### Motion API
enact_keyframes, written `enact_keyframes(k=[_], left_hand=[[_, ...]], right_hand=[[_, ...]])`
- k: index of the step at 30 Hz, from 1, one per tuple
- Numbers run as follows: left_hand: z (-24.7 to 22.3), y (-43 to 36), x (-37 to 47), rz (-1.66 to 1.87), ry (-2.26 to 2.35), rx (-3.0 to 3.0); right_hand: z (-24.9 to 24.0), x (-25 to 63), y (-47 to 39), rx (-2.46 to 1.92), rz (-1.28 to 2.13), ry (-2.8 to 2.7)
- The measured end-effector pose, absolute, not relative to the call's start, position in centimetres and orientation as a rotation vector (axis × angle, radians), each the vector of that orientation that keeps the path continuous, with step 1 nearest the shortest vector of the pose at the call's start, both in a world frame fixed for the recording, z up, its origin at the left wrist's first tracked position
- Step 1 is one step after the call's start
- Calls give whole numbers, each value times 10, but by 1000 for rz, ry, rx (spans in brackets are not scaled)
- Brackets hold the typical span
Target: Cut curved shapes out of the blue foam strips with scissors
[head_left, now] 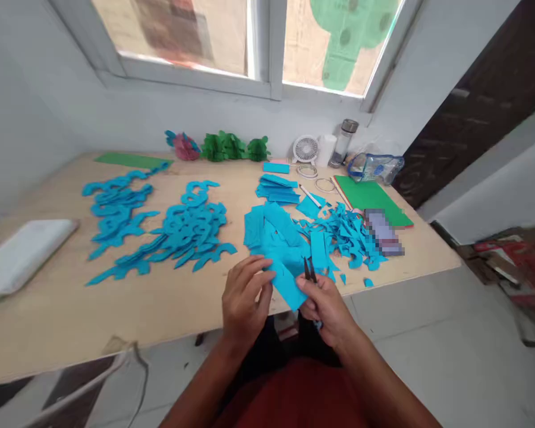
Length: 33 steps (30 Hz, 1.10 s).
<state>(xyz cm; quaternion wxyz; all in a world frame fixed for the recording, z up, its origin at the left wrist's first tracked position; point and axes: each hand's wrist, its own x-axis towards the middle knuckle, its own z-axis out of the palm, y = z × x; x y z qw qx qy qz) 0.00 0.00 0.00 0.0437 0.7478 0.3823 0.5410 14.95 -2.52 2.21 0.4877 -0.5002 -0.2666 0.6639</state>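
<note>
A blue rectangular paper piece (pixel 289 286) is tilted between my hands at the table's front edge. My right hand (pixel 327 306) pinches its lower right corner and also holds dark scissors (pixel 310 270), their blades pointing up and away from me. My left hand (pixel 248 297) has its fingertips at the paper's upper left edge, fingers bent and slightly apart; whether they grip it is unclear. Just beyond lie stacked blue paper rectangles (pixel 279 229). Blue scraps (pixel 345 232) are heaped to the right.
Curved blue cutouts (pixel 189 229) are piled on the wooden table (pixel 169 309). Along the wall stand green paper shapes (pixel 223 147), a small fan (pixel 306 148) and a bottle (pixel 343 142). A green sheet (pixel 374 199), clear pouch (pixel 375 168) and blurred phone-like object (pixel 383 232) lie right.
</note>
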Motion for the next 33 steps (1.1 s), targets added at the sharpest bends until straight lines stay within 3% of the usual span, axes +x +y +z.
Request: enact_keyframes(k=[5,10,20,33], left_hand=[[2,-6,4,1699,1339,1931],[14,-18,9,1307,1184,1147],[35,-11,10,951,1012,930],[42,-4,30,1340,921,555]], right_hand=[[22,146,-24,-1279,1498,-681],[21,149,-22,-1336,1361,-814],[26,153,-20,-1406,1176,-1041],[26,137,-33,-1106,1449,-775]])
